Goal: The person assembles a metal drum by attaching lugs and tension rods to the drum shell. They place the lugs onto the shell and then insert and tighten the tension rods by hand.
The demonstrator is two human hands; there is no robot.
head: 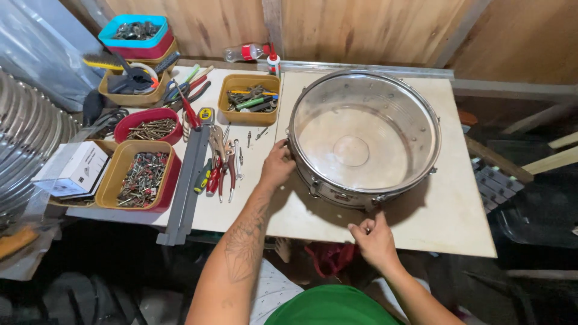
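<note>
Left hand (277,165) grips the drum shell (364,138) rim, fingertips hidden; right hand (374,238) pinches something unclear below it, on the pale tabletop (445,216)

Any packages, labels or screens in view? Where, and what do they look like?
Small cardboard box: left table edge, partly in a tan tray; white, dark print on its side.
Plastic bottle: lying against the back wall; clear, red label band.
Glue bottle: beside it, upright; white, red tip.
No screens.
</note>
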